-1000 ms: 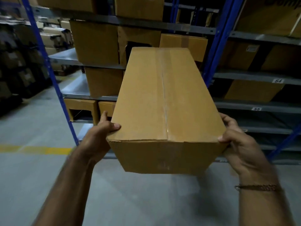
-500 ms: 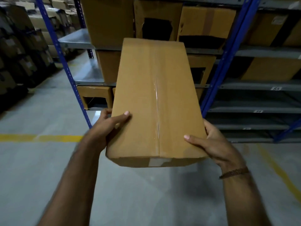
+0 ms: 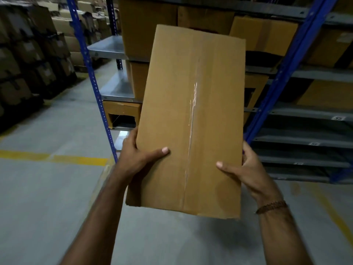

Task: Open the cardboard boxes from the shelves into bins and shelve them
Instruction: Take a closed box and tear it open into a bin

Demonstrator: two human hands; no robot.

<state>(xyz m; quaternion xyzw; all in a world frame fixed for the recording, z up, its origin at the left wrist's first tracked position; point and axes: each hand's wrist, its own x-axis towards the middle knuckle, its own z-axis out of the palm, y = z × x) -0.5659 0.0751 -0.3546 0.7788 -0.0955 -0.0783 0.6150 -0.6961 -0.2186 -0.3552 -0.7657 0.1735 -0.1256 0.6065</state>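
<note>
Cardboard box (image 3: 191,119): long, taped shut, held in the air before the shelves (image 3: 305,111). Left hand (image 3: 139,155) and right hand (image 3: 246,169) clasp its side edges, thumbs on top. Seems stiff, light; best gripped by the edges.

A grey concrete floor (image 3: 47,188) runs under the scene, crossed on the left by a yellow painted line (image 3: 76,160) and marked by another yellow line (image 3: 336,217) at the right. On it stands a shelf rack (image 3: 305,111) of grey metal boards on blue perforated uprights (image 3: 91,77). Its upper boards carry closed brown cartons (image 3: 147,25) standing side by side. A lower board holds a carton with a cut-out opening (image 3: 122,116) in its front face. The lower boards on the right bear small white labels (image 3: 337,118), too blurred to read surely. Across the aisle at the left, more stacked cartons (image 3: 28,54) sit in dim light.
</note>
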